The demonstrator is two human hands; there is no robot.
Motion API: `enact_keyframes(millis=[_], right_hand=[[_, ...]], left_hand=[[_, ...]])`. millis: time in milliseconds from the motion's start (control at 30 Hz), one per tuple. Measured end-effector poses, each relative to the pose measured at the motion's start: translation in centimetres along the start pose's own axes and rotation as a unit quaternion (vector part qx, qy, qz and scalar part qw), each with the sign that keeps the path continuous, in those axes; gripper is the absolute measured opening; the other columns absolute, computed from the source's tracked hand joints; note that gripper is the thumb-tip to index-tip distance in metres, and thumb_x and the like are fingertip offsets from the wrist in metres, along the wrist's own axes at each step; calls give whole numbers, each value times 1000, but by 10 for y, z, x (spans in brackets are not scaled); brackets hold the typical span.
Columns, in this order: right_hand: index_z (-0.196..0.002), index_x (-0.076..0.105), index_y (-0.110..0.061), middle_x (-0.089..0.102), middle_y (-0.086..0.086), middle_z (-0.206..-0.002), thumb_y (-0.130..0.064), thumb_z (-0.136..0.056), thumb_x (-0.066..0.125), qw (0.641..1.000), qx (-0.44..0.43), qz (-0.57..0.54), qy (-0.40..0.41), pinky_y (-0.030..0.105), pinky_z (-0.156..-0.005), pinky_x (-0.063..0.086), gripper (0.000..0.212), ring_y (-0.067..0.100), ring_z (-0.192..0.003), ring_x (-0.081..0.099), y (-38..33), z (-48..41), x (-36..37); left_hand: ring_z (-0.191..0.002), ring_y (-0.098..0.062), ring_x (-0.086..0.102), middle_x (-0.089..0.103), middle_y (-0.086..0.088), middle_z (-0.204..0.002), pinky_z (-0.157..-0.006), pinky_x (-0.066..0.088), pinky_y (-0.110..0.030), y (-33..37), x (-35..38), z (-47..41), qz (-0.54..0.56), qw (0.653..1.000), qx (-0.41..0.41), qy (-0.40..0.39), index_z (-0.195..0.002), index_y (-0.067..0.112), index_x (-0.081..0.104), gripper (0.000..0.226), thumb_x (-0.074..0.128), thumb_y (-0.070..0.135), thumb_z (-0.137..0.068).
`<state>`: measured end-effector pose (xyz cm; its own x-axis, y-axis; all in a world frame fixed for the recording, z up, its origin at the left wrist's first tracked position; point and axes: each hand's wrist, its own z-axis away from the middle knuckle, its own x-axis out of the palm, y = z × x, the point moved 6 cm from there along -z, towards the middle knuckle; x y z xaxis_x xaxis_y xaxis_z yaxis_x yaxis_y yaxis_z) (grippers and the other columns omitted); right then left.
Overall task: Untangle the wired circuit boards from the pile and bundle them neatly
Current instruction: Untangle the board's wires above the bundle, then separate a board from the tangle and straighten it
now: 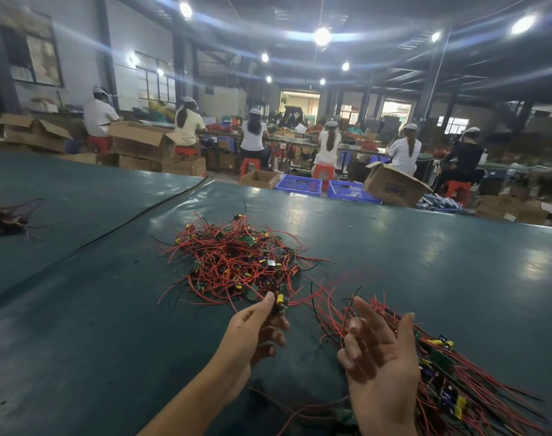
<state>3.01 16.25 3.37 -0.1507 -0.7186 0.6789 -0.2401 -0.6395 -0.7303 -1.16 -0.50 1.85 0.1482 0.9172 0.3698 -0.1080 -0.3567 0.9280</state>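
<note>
- The tangled pile (237, 256) of red-wired boards lies on the green table (79, 325) straight ahead of the person, just beyond the left hand (256, 333) and well left of the right
- The left hand is the nearer one; it reaches the pile's near edge, where thumb and curled fingers appear to pinch a small circuit board (280, 301) with a yellow part on it
- That board's red leads trail off to the right and back into the heap, so the pull that frees it probably has to come toward the person and rightward, away from the tangle
- The right hand (378, 369) hangs apart from the left, palm turned inward, fingers straight and spread, gripping nothing that shows (it is slightly blurred)
- Just behind and right of it lies the sorted bundle (450, 382), its wires running on one long slant from far-left to near-right, boards clustered mid-length; a freed board would need to be laid along that same slant
</note>
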Motion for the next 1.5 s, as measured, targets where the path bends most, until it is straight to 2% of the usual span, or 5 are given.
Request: enact_keyframes(millis=[167, 367, 733, 933, 1500], right_hand=[[-85, 79, -9, 52, 5, -57, -59, -74, 49, 973, 55, 224, -22, 20, -40, 35, 59, 10, -42, 42, 22, -1, 3], [-75, 81, -18, 76, 14, -84, -38, -76, 60, 947, 51, 303, -93, 47, -92, 54, 29, 29, -90, 72, 34, 4, 18], [-79, 80, -10, 72, 24, -79, -28, -73, 71, 982, 45, 172, 58, 45, -70, 58, 21, 38, -71, 66, 28, -1, -2], [-69, 80, -20, 73, 13, -70, -38, -68, 70, 968, -24, 252, 3, 28, -57, 56, 20, 24, -62, 69, 26, 3, 6], [-79, 79, -13, 42, -2, -49, -37, -77, 68, 980, -31, 156, 119, 17, -31, 25, 26, 5, -36, 27, 5, -6, -20]], left_hand=[[-56, -14, 56, 61, -7, -69, -53, 43, -22, -7, 18, 8, -50, 989, -35, -135, -74, 13, 71, 40, 64, 53, -75], [-57, -11, 62, 68, -4, -66, -58, 49, -21, -19, 26, 15, -128, 972, -64, -187, -67, 14, 71, 47, 63, 59, -78], [-72, -10, 65, 73, -2, -83, -68, 51, -22, -23, 24, 10, -186, 968, -11, -166, -102, 10, 69, 21, 73, 17, -83], [-65, -19, 59, 65, -6, -70, -62, 47, -29, -10, 34, 16, -183, 971, 91, -122, -80, 14, 69, 50, 63, 64, -79], [-49, -17, 52, 56, -11, -55, -53, 44, -24, 15, 22, 14, -93, 986, 115, -77, -58, 6, 58, 40, 57, 35, -85]])
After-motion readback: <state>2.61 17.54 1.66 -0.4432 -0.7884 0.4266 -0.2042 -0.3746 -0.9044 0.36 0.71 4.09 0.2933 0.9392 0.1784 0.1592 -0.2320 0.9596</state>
